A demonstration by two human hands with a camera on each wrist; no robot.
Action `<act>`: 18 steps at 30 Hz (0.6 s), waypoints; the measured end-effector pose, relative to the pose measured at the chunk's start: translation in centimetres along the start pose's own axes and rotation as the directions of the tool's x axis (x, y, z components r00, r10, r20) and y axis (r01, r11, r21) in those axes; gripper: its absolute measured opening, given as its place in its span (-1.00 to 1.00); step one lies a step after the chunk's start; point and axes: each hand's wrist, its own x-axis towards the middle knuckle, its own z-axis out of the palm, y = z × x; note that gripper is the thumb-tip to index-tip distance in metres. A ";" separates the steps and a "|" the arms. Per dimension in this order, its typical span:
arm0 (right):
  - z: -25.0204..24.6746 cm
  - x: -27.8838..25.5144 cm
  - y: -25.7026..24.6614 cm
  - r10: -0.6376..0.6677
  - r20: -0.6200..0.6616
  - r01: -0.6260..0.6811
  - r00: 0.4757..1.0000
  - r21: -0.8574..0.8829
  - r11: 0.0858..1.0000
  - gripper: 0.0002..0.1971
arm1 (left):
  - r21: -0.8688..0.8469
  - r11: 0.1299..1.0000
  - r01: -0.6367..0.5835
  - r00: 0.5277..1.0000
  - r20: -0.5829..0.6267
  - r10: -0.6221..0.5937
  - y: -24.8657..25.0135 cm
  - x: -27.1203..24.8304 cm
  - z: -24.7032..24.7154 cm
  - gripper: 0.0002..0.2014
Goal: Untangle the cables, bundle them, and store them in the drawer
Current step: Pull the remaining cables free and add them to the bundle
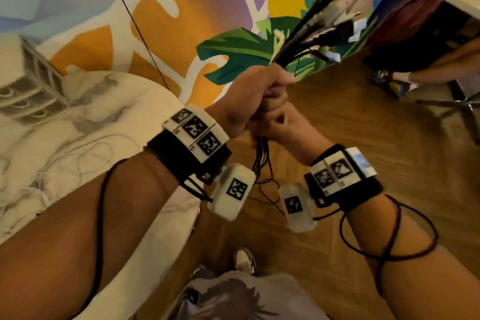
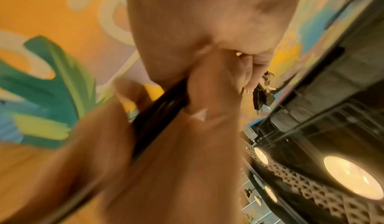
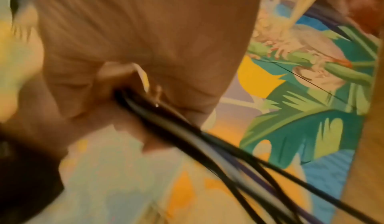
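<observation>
I hold both hands up in front of me around one bundle of dark cables [image 1: 306, 41]. My left hand [image 1: 259, 91] grips the bundle in a fist, and the plug ends fan out above it. My right hand [image 1: 281, 122] grips the same bundle just below and touches the left. Loose strands [image 1: 262, 163] hang under the hands. In the left wrist view black cables [image 2: 158, 114] run between the fingers. In the right wrist view the cables [image 3: 187, 129] stream out of my closed right hand [image 3: 145, 38]. Both wrist views are blurred.
A white marble-patterned table [image 1: 85, 117] lies at the left with a thin white cable [image 1: 85, 156] on it and a white slotted unit [image 1: 31, 78] at its far end. A painted wall stands behind, wooden floor below. Another person's arm [image 1: 457, 54] and a chair base [image 1: 452, 104] are at the right.
</observation>
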 end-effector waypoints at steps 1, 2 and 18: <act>0.8 0.2 1.4 0.063 0.011 -0.061 0.998 -0.120 0.991 -0.85 | 0.025 1.000 0.019 1.000 0.020 -0.019 0.5 0.0 -0.3 -0.61; 1.6 0.4 2.7 0.094 -0.018 -0.095 0.995 -0.213 0.972 -0.72 | 0.090 0.996 0.016 1.000 0.017 -0.018 1.1 0.0 -0.5 -0.59; -2.5 -2.4 21.7 0.736 -0.406 -0.828 0.541 -0.411 0.382 -0.66 | 0.982 -0.101 -0.159 0.890 0.187 0.416 8.3 -2.3 -2.8 -0.65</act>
